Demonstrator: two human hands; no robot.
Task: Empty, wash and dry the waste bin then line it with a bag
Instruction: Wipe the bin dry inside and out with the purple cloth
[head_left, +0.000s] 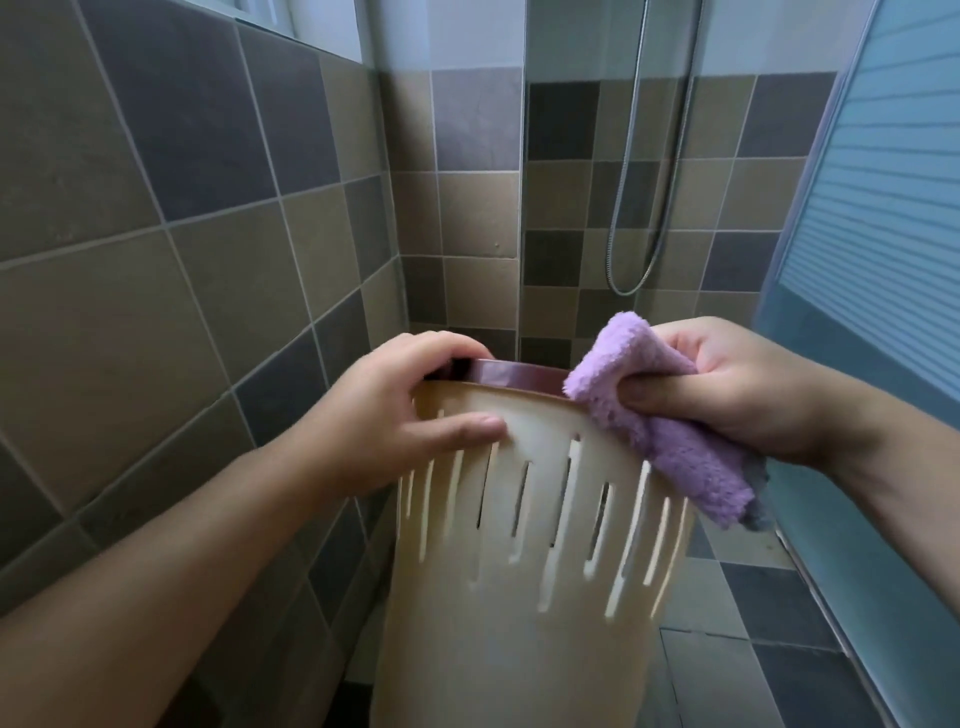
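Head view, left hand (415, 410) gripping bin (519, 545) rim, right hand (727, 384) pinching cloth (649, 415)

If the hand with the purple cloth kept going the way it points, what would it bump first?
The right hand points left, cloth leading. It would probably meet the bin at its pink rim first; the cloth already looks to be touching there.

We hold the waste bin (519, 545) near and central, our left hand (410, 410) on its left rim, our right hand (737, 384) with the cloth (670, 415) at its right rim. Far right, beyond, hangs the shower hose (654, 208).
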